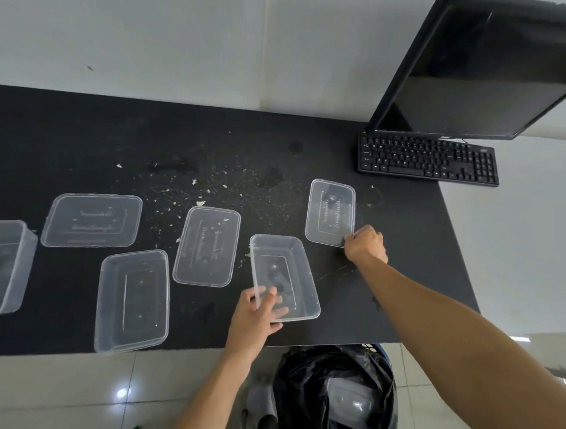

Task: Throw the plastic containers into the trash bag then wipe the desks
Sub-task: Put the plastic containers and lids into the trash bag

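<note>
Clear plastic containers and lids lie on a black desk (80, 131). My left hand (256, 314) grips the near left corner of an open container (296, 262), fingers reaching inside it. My right hand (366, 243) pinches the near right corner of a clear lid (331, 209). Further left lie another lid (207, 246), an open container (132, 299), a third lid (91, 219) and a container (6, 265) cut off by the frame edge. A black trash bag (333, 392) stands open on the floor below the desk edge, with clear plastic inside it.
Crumbs and smears (210, 181) speckle the middle of the desk. A black keyboard (427, 158) and a monitor (482, 72) stand at the desk's far right corner. A white wall runs behind, and pale floor tiles (73, 398) lie below.
</note>
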